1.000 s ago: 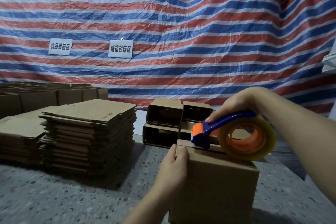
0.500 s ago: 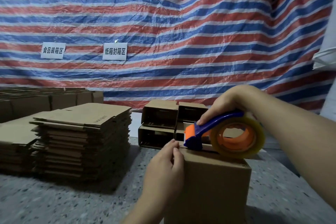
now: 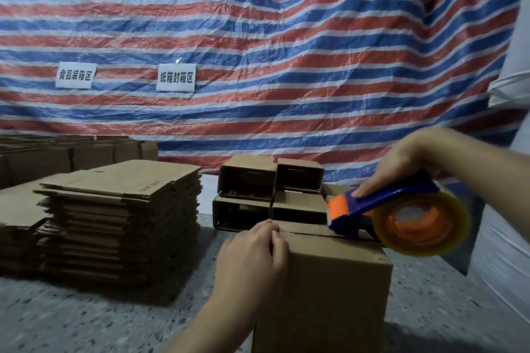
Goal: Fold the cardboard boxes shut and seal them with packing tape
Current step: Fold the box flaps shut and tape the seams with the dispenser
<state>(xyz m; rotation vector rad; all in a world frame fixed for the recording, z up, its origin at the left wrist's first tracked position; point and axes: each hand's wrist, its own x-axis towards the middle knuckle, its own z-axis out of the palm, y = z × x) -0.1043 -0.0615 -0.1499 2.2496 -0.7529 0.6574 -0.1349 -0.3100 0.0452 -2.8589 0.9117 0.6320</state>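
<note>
While the plain brown cardboard box [image 3: 329, 289] stood on the speckled grey floor [image 3: 86, 324] directly in front of the person, both hands were already on its top. Its flaps were folded down, and the seam [image 3: 309, 233] between them ran left to right across the top, from one hand to the other. The left hand [image 3: 252, 261] sat at the box's near left top corner, fingers curled over the edge at the seam's left end; I took it to be pinning down the start of the tape, though no strip showed clearly. The right hand [image 3: 401, 163] gripped the blue-and-orange tape dispenser [image 3: 370, 209] from above, fingers wrapped over its handle, with the clear roll of packing tape [image 3: 421, 223] hanging off the right side. The dispenser's mouth rested on the seam right of centre, well apart from the left hand. As I judged it, the coming pull had to follow that seam rightward to the far edge, so the right hand was the working one and the left the anchor.
</note>
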